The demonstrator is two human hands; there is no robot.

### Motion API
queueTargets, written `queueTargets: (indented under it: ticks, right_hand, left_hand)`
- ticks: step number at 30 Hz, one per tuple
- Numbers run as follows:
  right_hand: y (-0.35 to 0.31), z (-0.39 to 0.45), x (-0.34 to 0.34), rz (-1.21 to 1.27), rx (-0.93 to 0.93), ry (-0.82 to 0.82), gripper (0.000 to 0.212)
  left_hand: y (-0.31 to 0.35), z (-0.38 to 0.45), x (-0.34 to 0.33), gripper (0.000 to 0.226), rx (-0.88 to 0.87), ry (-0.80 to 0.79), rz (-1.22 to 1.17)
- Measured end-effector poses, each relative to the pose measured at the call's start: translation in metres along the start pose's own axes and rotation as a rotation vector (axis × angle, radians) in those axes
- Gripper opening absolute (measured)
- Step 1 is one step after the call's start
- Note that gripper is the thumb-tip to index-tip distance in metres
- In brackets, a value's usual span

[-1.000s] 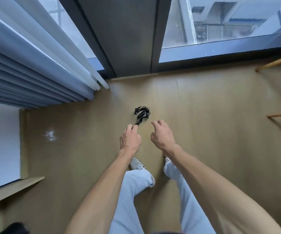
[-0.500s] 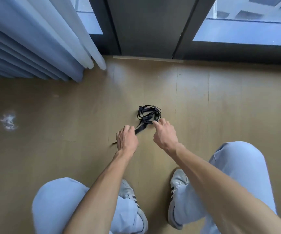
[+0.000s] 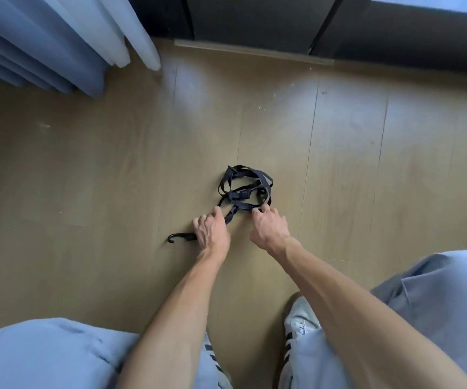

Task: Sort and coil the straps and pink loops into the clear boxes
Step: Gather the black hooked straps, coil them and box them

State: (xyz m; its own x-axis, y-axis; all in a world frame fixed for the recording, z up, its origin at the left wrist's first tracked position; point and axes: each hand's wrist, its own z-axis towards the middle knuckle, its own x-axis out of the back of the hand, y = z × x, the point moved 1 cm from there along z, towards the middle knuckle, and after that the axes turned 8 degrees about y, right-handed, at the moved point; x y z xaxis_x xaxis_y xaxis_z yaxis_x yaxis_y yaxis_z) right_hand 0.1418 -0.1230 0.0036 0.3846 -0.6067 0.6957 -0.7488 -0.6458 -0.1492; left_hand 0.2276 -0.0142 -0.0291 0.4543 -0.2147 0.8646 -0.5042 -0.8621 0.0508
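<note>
Tangled black webbing strap [image 3: 245,189] on wooden plank floor [image 3: 114,169]; left hand [image 3: 211,230] grips its tail, right hand [image 3: 268,227] pinches a loop.

The floor [image 3: 339,153] is of light brown wooden planks with thin dark seams between them. At 11 o'clock hang pale blue-grey curtains [image 3: 58,37] in heavy folds, and their lower edge ends near the floor. At 12 o'clock stands a dark window frame [image 3: 254,18], with a narrow pale strip [image 3: 254,53] along its foot. At 5 o'clock a white shoe [image 3: 301,318] with dark stripes rests on the floor, beside light blue trousers [image 3: 437,299].
</note>
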Motion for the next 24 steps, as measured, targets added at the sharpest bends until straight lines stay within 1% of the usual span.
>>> queueTargets:
  ticks: [3, 5, 7, 8, 11, 14, 16, 18, 19, 20, 21, 22, 23, 24]
  right_hand:
    - [-0.003, -0.030, 0.014, 0.115, -0.054, 0.050, 0.036]
    - [-0.010, -0.058, 0.033, 0.191, -0.070, 0.092, 0.045]
    - [-0.021, -0.089, 0.059, 0.243, -0.075, 0.116, 0.059]
    - [-0.027, -0.106, 0.074, 0.271, -0.085, 0.122, 0.062]
    - [-0.049, -0.162, 0.123, 0.343, -0.102, 0.133, 0.065]
    - [-0.070, -0.224, 0.175, 0.409, -0.090, 0.149, 0.069]
    - [-0.083, -0.266, 0.210, 0.441, -0.072, 0.148, 0.075]
    - [-0.092, -0.309, 0.246, 0.472, -0.051, 0.161, 0.079]
    - [-0.098, -0.329, 0.265, 0.489, -0.033, 0.171, 0.076]
    - [-0.103, -0.350, 0.283, 0.506, -0.016, 0.186, 0.068]
    - [-0.107, -0.368, 0.300, 0.519, -0.018, 0.202, 0.053]
    - [-0.111, -0.386, 0.316, 0.525, -0.050, 0.212, 0.038]
    - [-0.115, -0.403, 0.332, 0.532, -0.104, 0.204, 0.027]
    - [-0.118, -0.420, 0.346, 0.545, -0.158, 0.191, 0.022]
  left_hand:
    - [0.003, -0.023, 0.025, 0.049, 0.053, -0.053, -0.144]
    - [0.005, -0.041, 0.059, 0.048, 0.082, -0.070, -0.226]
    - [0.005, -0.061, 0.100, 0.037, 0.090, -0.075, -0.288]
    - [0.005, -0.072, 0.123, 0.033, 0.090, -0.076, -0.314]
    - [0.011, -0.108, 0.199, 0.027, 0.099, -0.089, -0.432]
    - [0.016, -0.149, 0.282, 0.018, 0.061, -0.095, -0.551]
    - [0.013, -0.181, 0.339, 0.018, 0.050, -0.128, -0.678]
    - [0.007, -0.212, 0.393, 0.025, 0.046, -0.209, -0.853]
    - [0.004, -0.227, 0.417, 0.028, 0.045, -0.243, -0.918]
    - [0.000, -0.242, 0.441, 0.030, 0.045, -0.265, -0.963]
    - [-0.004, -0.255, 0.462, 0.031, 0.047, -0.274, -0.990]
    - [-0.007, -0.268, 0.482, 0.032, 0.050, -0.271, -1.004]
    - [-0.010, -0.282, 0.501, 0.032, 0.055, -0.253, -1.005]
    - [-0.013, -0.294, 0.519, 0.030, 0.063, -0.218, -0.993]
